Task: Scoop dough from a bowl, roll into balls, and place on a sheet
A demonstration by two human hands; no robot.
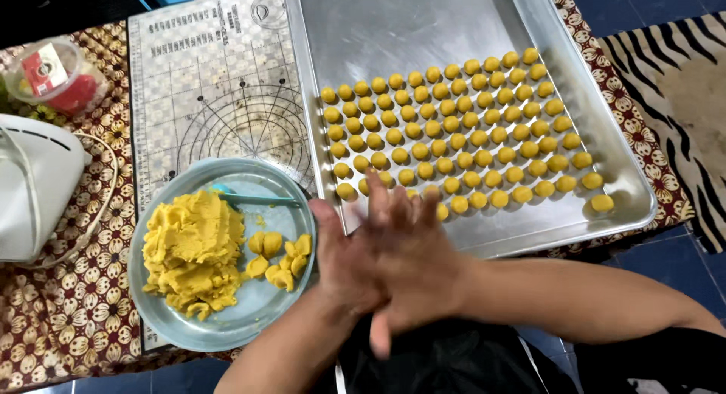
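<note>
Yellow dough left of pressed palms

Palms pressed together, perhaps rolling dough, tray of yellow balls

The dough balls are a bright golden yellow, set in rows on a plain silver-grey baking tray, and the dough heap in the pale blue-grey bowl is the same yellow, with a turquoise spoon handle beside it. The baking mat is pale grey with dark printed grids and rings. The cloth is dark red-brown with cream flowers, the rug is zebra-striped black and white, and the floor is dark blue tile.
</note>
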